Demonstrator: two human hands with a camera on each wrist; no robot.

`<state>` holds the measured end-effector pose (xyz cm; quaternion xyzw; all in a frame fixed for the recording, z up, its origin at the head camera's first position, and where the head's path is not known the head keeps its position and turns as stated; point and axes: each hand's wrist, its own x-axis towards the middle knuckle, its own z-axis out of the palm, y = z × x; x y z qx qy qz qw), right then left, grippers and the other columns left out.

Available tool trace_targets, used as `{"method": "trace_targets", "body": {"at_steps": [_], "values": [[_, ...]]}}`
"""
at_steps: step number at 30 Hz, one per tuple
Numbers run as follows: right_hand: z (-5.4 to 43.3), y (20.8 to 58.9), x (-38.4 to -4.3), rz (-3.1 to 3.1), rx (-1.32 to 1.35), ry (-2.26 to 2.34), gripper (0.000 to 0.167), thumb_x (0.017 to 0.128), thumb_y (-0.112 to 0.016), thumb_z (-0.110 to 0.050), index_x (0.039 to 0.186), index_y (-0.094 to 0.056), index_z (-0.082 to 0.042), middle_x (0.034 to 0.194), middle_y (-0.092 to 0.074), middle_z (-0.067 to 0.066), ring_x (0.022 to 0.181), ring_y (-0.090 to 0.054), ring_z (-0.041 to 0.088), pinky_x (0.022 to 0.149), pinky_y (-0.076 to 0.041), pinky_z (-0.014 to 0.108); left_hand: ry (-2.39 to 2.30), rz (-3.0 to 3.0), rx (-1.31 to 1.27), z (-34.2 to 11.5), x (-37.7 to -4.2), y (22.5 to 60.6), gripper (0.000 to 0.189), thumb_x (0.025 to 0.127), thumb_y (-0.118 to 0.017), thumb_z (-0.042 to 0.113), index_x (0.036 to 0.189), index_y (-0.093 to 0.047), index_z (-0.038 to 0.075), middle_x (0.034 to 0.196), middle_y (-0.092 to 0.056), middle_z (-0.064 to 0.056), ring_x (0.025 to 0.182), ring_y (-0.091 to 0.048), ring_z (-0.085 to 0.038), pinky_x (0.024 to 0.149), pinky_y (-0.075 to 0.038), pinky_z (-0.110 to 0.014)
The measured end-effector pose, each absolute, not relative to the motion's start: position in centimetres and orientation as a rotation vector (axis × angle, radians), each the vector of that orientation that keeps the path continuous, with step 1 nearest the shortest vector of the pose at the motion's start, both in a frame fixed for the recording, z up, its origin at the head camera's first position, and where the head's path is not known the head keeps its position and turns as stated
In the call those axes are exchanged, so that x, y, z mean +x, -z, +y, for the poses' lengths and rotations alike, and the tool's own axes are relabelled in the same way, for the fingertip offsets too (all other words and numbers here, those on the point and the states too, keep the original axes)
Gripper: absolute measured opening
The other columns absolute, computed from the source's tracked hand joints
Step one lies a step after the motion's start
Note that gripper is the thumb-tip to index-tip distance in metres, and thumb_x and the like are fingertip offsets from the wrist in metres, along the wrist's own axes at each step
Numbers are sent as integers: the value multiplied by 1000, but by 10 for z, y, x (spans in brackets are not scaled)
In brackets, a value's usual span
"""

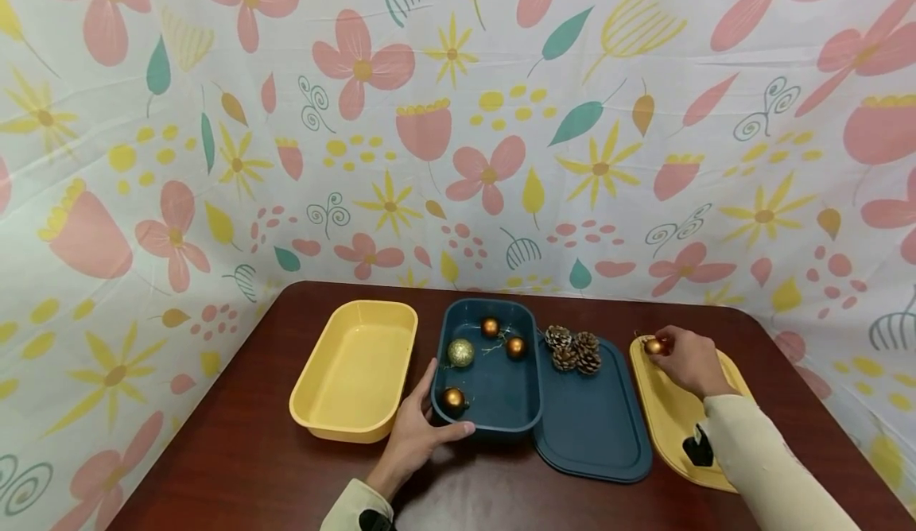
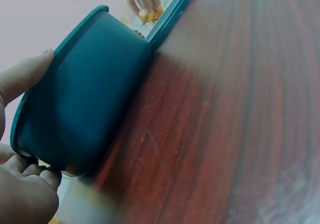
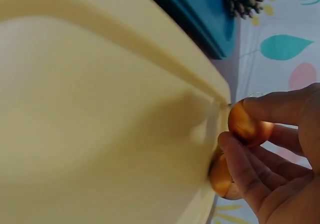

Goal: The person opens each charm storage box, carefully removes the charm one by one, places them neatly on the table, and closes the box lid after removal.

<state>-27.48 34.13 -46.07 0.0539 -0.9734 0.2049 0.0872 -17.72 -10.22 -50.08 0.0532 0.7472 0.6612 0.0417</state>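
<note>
My left hand (image 1: 417, 434) grips the near left corner of a dark blue plastic box (image 1: 494, 420), its thumb along the near rim and its fingers at the left side. Inside the box lie three copper bauble ornaments (image 1: 515, 347) and a glittery gold bauble (image 1: 460, 352). Over the far end of a yellow lid (image 1: 673, 428), my right hand (image 1: 692, 362) pinches a copper bauble (image 3: 249, 125) between thumb and fingers. A second copper bauble (image 3: 222, 178) shows beside those fingers at the lid's edge, partly hidden by them.
A yellow box (image 1: 354, 380) stands left of the blue one. Several pine cones (image 1: 575, 348) sit at the far end of a blue lid (image 1: 594, 432), between the blue box and yellow lid. A flowered cloth (image 1: 458, 157) hangs behind the dark wooden table (image 1: 236, 451).
</note>
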Motion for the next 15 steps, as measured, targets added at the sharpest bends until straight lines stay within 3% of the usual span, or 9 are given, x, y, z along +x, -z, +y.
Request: {"method": "trace_targets", "body": {"at_steps": [15], "values": [[335,467,-277,-2907,169,-524,43,83,-76,-8,115,-62,16,101,-67,35,74,-63,36,67,-55,50,-2014,2286,160,-103,-178,501,109,78,-87,21,163,-18,24,170,-15,-6,154,-25,-34,121,-29,-56]]}}
